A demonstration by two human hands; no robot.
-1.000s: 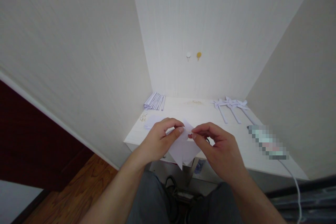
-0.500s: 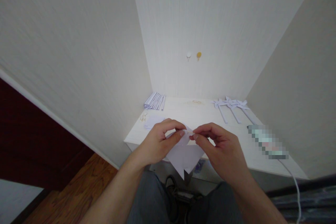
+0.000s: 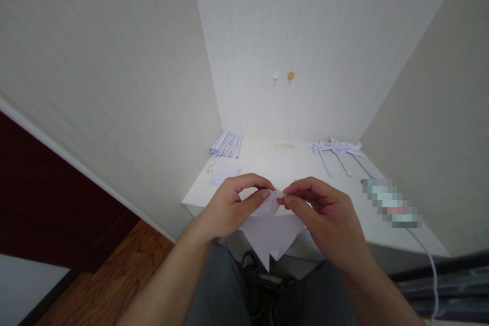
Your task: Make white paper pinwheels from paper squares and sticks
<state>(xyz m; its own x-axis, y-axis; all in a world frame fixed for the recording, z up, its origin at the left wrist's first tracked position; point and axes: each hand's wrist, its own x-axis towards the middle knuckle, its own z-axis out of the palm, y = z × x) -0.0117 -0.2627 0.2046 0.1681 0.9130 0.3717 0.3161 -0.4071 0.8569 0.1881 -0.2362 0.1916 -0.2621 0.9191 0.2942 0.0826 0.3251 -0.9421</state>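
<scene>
I hold a folded white paper piece [image 3: 269, 237] in front of me, over the near edge of the white table [image 3: 290, 168]. My left hand [image 3: 233, 206] pinches its top from the left with thumb and fingers closed. From the right, my right hand [image 3: 324, 214] pinches the same top spot, fingertips almost touching the left thumb. The paper's pointed flaps hang down below both hands.
A bundle of white paper strips [image 3: 226, 144] lies at the back left. Several finished paper pinwheels [image 3: 338, 152] lie at the back right. A small paper sheet [image 3: 224, 174] and tiny pins [image 3: 209, 167] sit left. A white cable [image 3: 428, 254] runs off right. Walls close the table on three sides.
The paper has dropped lower and its flaps now hang further below my hands. Both hands have drawn closer together at the paper's top. The view has tilted slightly.
</scene>
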